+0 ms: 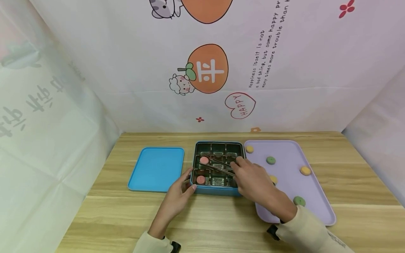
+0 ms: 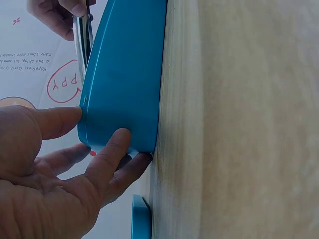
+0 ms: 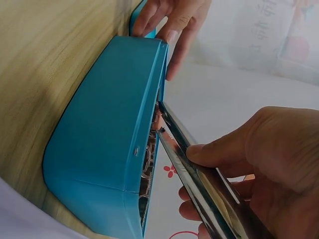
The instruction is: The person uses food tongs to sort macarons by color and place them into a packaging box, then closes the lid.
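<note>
"Nearest the lens: pale right sleeve (image 1: 316, 230), dark strap (image 1: 273, 232) at the cuff, stretched over near edge of lilac tray (image 1: 288, 177). Ready for hands."

"Right hand (image 1: 253, 179) first. Gripping metal tongs (image 3: 217, 191), thumb on one side, curled fingers on the other. Pointing prongs leftward, into blue box (image 1: 218, 191)."

"Anything between the tips?"

"Yes, pink disc (image 1: 204, 160) (macaron, by the look), framed by both tips at left compartment of middle row. Cannot tell from these angles whether held up or resting on compartment floor."

"And left hand (image 1: 175, 197)?"

"Spread at near left corner of box. Touching rim with thumb, outer wall with extended fingers."

"Inside the box?"

"Counted nine compartments, three by three, in shiny dark lining. Logged second pink disc (image 1: 200, 180) in left compartment of nearest row."

"To the right?"

"Scattered on tray: three yellow discs (image 1: 305, 170), two green discs (image 1: 299, 201) in view. One yellow partly hidden behind right hand."

"To the left?"

"Blue lid (image 1: 156, 170), lying flat on wooden desk (image 1: 221, 225), near box. Behind everything, pale sheet (image 1: 136, 52) printed with orange rounds, small animals and lettering."
</note>
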### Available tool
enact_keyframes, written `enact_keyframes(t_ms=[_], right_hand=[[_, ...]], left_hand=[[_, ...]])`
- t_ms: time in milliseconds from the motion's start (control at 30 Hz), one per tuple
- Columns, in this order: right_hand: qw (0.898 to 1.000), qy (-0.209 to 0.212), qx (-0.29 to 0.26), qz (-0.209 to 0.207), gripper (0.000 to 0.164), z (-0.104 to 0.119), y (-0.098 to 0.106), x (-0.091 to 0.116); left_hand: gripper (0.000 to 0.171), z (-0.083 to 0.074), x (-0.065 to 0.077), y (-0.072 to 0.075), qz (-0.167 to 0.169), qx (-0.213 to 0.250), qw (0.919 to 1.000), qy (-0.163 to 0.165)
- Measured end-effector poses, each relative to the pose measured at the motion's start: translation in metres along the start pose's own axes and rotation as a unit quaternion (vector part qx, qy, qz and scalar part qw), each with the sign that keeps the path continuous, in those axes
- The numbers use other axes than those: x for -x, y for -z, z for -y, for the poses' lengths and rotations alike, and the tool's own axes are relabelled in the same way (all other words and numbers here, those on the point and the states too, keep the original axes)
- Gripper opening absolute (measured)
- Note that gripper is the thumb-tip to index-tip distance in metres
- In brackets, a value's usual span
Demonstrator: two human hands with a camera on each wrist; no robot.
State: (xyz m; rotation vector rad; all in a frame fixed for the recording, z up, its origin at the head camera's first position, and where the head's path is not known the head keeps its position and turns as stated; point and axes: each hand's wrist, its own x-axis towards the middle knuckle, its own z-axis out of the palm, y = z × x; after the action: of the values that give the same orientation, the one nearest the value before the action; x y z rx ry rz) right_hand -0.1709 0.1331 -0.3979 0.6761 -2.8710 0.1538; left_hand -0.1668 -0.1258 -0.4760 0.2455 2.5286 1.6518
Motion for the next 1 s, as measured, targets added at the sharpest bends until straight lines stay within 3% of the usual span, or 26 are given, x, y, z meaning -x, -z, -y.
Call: enact_keyframes(t_ms=[667, 1000], right_hand=[[1.0, -0.01, -0.012, 0.001, 0.038, -0.001, -0.001, 0.001], [1.0, -0.016, -0.025, -0.007, 0.039, -0.01, 0.006, 0.012]], left_hand=[[0.062, -0.002, -0.001, 0.0, 0.004, 0.011, 0.9999, 0.001], [0.062, -0.001, 0.0, 0.0, 0.004, 0.001, 1.0, 0.0]])
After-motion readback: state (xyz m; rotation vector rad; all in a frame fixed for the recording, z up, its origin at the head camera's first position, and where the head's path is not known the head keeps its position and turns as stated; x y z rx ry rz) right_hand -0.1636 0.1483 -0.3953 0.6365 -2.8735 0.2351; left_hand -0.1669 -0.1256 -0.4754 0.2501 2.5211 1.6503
